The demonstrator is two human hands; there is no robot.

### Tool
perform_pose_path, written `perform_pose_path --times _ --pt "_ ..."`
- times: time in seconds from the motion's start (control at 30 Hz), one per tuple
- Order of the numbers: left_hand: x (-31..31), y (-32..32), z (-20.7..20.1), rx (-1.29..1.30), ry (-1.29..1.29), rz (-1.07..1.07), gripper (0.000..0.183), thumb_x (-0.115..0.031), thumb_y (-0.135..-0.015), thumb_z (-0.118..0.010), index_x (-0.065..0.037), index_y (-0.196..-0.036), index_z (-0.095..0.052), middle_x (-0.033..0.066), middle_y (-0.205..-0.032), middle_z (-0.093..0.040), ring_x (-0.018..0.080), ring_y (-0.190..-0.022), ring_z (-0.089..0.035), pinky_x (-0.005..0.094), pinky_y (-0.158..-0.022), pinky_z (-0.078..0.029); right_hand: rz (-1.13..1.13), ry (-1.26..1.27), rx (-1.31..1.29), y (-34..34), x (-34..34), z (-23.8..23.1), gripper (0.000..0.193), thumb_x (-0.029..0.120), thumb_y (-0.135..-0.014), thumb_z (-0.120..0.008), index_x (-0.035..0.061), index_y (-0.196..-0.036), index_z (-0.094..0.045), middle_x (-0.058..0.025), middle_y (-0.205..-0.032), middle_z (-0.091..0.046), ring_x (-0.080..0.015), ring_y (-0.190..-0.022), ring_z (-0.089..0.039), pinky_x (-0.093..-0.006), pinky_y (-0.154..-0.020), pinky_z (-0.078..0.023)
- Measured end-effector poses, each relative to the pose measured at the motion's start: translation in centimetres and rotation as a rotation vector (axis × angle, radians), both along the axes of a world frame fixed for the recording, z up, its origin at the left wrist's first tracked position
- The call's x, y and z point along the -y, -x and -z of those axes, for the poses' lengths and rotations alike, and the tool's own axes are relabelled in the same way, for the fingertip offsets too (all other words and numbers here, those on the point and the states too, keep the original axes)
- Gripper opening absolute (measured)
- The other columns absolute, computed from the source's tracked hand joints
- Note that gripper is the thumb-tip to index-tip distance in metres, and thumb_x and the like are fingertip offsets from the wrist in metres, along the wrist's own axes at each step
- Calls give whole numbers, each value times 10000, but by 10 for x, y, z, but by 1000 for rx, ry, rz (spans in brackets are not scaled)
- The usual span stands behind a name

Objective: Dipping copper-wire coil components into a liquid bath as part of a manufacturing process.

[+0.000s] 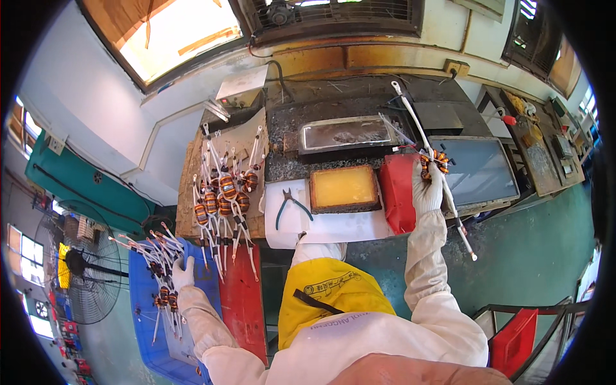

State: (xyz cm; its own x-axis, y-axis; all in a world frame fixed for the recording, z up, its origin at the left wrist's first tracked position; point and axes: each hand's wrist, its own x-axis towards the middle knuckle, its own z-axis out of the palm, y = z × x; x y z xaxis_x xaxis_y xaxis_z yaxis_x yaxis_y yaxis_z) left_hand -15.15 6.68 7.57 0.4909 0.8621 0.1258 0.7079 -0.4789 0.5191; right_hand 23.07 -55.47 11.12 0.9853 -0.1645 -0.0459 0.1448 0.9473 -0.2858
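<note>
My gloved right hand [426,192] is closed around a ring-shaped copper-wound coil [437,165]. Its long white sleeved leads [416,114] stick out above and below, ending in metal lugs. The coil hangs over the edge between a red sheet [398,192] and a grey-topped tank [475,170]. At the lower left, my gloved left hand [183,273] reaches into a blue bin [144,333]. Its fingers are closed on the white leads of a coil [168,299] among several others there. Part of that grip is hidden by the hand itself.
Several finished-looking coils [226,186] lie heaped on a brown board at left. Green-handled cutters [292,208] rest on white paper, beside a tray of yellow amber block [344,187]. Behind stands a dark rectangular solder pot [346,135]. A floor fan [77,263] stands far left.
</note>
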Motion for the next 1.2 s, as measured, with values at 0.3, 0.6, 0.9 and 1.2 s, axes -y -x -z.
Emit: perform_pose_path --times 0.3,0.6,0.9,1.2 --pt "106 -64 -5 696 -146 205 191 -98 -920 -570 9 -1071 -617 140 -1041 -631 251 -973 -591 344 -894 -464 -252 -571 -63 56 46 -37 326 73 -926 -566 -100 -1190 -485 -221 -1089 -568 -307 -953 -624 -358 -828 -591" --pt "373 -164 -26 168 385 1160 160 -161 -860 -657 -66 -987 -676 92 -967 -671 227 -907 -650 315 -808 -515 -418 -910 -192 107 46 -67 452 177 -902 -632 -116 -1199 -458 -180 -1055 -596 -269 -894 -658 -344 -757 -587" --pt "497 -220 -15 146 766 1512 565 -264 -837 -707 -13 -1290 -480 161 -1140 -633 221 -1086 -616 340 -941 -477 -530 -1196 -247 148 25 -75 337 65 -870 -621 -80 -1150 -504 -151 -1079 -566 -212 -811 -653 -311 -704 -564" --pt "522 -237 3 253 1167 1394 545 -186 -849 -685 -10 -1310 -454 112 -1198 -587 197 -1112 -573 327 -944 -466 -656 -1343 -239 165 -10 -60 433 8 -848 -622 -91 -1225 -434 -116 -925 -602 -186 -771 -644 -283 -693 -559"
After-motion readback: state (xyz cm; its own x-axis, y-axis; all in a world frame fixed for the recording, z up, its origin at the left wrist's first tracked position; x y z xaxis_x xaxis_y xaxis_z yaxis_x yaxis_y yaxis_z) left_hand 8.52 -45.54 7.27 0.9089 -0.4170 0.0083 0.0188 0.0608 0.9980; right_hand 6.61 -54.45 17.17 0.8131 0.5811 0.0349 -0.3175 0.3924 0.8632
